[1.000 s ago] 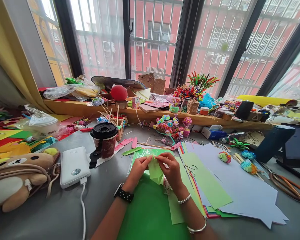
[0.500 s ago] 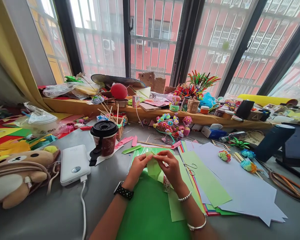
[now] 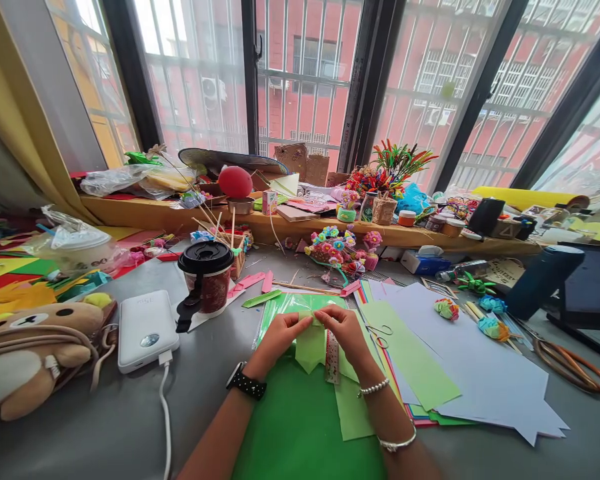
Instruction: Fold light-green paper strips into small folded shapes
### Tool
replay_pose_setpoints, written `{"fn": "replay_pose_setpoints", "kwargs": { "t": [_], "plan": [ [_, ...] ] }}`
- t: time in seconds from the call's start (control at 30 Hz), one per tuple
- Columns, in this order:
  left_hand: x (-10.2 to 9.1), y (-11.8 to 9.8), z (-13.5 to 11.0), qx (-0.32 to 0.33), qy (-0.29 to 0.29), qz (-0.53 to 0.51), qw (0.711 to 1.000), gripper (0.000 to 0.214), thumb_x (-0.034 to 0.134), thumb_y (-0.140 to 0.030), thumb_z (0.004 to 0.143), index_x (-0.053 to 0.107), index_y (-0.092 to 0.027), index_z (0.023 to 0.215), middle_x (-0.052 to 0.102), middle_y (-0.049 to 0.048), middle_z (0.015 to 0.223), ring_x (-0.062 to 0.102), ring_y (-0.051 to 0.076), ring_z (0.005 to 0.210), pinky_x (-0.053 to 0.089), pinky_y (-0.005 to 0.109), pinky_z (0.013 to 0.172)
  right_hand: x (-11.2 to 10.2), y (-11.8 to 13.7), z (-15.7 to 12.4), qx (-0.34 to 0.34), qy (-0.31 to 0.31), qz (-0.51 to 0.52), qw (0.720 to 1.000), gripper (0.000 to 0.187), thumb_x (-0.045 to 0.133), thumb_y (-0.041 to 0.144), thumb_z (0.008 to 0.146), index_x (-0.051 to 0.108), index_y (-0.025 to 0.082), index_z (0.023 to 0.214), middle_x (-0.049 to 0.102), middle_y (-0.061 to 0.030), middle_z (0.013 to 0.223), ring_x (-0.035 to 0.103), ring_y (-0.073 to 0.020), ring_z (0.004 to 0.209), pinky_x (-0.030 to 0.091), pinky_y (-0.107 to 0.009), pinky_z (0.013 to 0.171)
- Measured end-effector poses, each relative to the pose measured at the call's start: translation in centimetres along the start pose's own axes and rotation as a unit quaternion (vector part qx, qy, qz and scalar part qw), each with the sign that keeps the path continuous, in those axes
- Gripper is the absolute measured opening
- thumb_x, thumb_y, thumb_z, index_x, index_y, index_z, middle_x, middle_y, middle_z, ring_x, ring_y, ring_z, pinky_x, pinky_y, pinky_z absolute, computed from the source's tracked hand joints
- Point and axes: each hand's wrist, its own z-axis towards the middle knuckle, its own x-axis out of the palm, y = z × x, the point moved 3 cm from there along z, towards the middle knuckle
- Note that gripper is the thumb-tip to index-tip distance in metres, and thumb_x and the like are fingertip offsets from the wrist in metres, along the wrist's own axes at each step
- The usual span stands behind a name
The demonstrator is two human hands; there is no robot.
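Both hands pinch the top of a light green piece of paper (image 3: 311,351) over a green mat (image 3: 307,420). My left hand (image 3: 282,337) grips its upper left part, thumb pointing inward. My right hand (image 3: 343,333) has thumb and fingertips closed on the upper right part, touching near the left thumb. Below the hands the paper hangs down with a notched lower edge. A patterned ruler (image 3: 333,359) lies just under my right hand. Another light green sheet (image 3: 353,413) rests beside my right wrist.
Scissors (image 3: 381,337) lie on coloured and white paper (image 3: 485,373) to the right. A lidded cup (image 3: 213,283), a white power bank (image 3: 147,330) with a cable and a plush bear (image 3: 35,353) stand left. Craft flowers (image 3: 337,248) sit behind.
The green paper has tilted so that its notched lower edge shows more. My hands have shifted slightly, and more of the ruler is visible. The view has moved a little.
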Motion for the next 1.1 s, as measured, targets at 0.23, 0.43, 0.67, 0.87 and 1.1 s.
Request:
{"fn": "replay_pose_setpoints", "kwargs": {
  "t": [0.23, 0.43, 0.67, 0.87, 1.1],
  "plan": [
    [-0.08, 0.14, 0.1, -0.001, -0.004, 0.016, 1.0, 0.035, 0.056, -0.045, 0.061, 0.061, -0.011, 0.062, 0.051, -0.0009, 0.054, 0.043, 0.01, 0.051, 0.031, 0.02, 0.046, 0.15, 0.19, -0.19, -0.002, -0.004, -0.002, 1.0, 0.019, 0.058, 0.034, 0.066, 0.063, 0.016, 0.064, 0.059, -0.0032, 0.067, 0.052, -0.0151, 0.067, 0.04, -0.025, 0.06],
    [-0.01, 0.23, 0.1, -0.021, -0.011, 0.011, 1.0, 0.036, 0.058, -0.045, 0.058, 0.063, -0.01, 0.068, 0.056, 0.0003, 0.057, 0.047, 0.012, 0.054, 0.033, 0.021, 0.048, 0.29, 0.13, -0.33, -0.008, -0.016, 0.011, 1.0, 0.018, 0.057, 0.033, 0.067, 0.061, 0.016, 0.063, 0.055, -0.0028, 0.068, 0.052, -0.0143, 0.066, 0.042, -0.024, 0.057],
    [-0.06, 0.39, 0.05, -0.037, -0.001, -0.017, 0.999, 0.032, 0.061, -0.04, 0.057, 0.064, -0.012, 0.072, 0.06, 0.0014, 0.066, 0.05, 0.013, 0.06, 0.036, 0.021, 0.053, 0.25, 0.04, -0.17, -0.002, -0.016, -0.005, 1.0, 0.019, 0.055, 0.033, 0.068, 0.06, 0.015, 0.063, 0.056, -0.0021, 0.066, 0.051, -0.0141, 0.065, 0.039, -0.025, 0.059],
    [-0.08, 0.43, 0.03, -0.048, 0.002, -0.018, 0.999, 0.032, 0.062, -0.04, 0.056, 0.064, -0.011, 0.07, 0.06, 0.0009, 0.062, 0.049, 0.012, 0.056, 0.034, 0.021, 0.051, 0.39, 0.17, -0.18, 0.001, 0.005, -0.026, 1.0, 0.021, 0.057, 0.035, 0.067, 0.059, 0.015, 0.061, 0.055, -0.0021, 0.063, 0.05, -0.0138, 0.061, 0.039, -0.025, 0.057],
    [-0.08, 0.31, -0.07, -0.053, 0.019, -0.03, 0.998, 0.03, 0.064, -0.04, 0.055, 0.064, -0.011, 0.064, 0.058, 0.0003, 0.056, 0.048, 0.011, 0.052, 0.033, 0.021, 0.048, 0.52, 0.42, -0.33, -0.031, 0.009, -0.052, 0.998, 0.018, 0.051, 0.033, 0.071, 0.051, 0.017, 0.062, 0.049, -0.0005, 0.063, 0.047, -0.0127, 0.06, 0.039, -0.022, 0.051]
  ]
}}
